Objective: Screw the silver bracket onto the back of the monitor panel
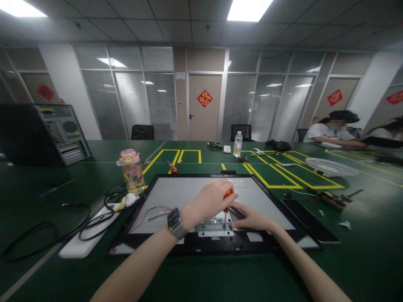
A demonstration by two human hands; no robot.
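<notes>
A flat display panel (176,188) with a pale grey back and black frame lies on the table before me. My left hand (214,196), a watch on its wrist, is closed round the orange handle of a screwdriver (227,193). The screwdriver stands about upright, its lower end over a metal bracket (215,233) near the panel's front edge. My right hand (250,217) lies beside the shaft with thumb and fingers apart, close to the bracket. Whether its fingertips touch the shaft, I cannot tell. Thin wires (154,213) run across the panel's left part.
Left of the panel are a white power strip (80,243) with black cables, a pink-lidded bottle (132,172) and a computer case (40,134). A phone (310,220) lies to the right. Farther back stand a water bottle (238,144) and a seated person (333,132).
</notes>
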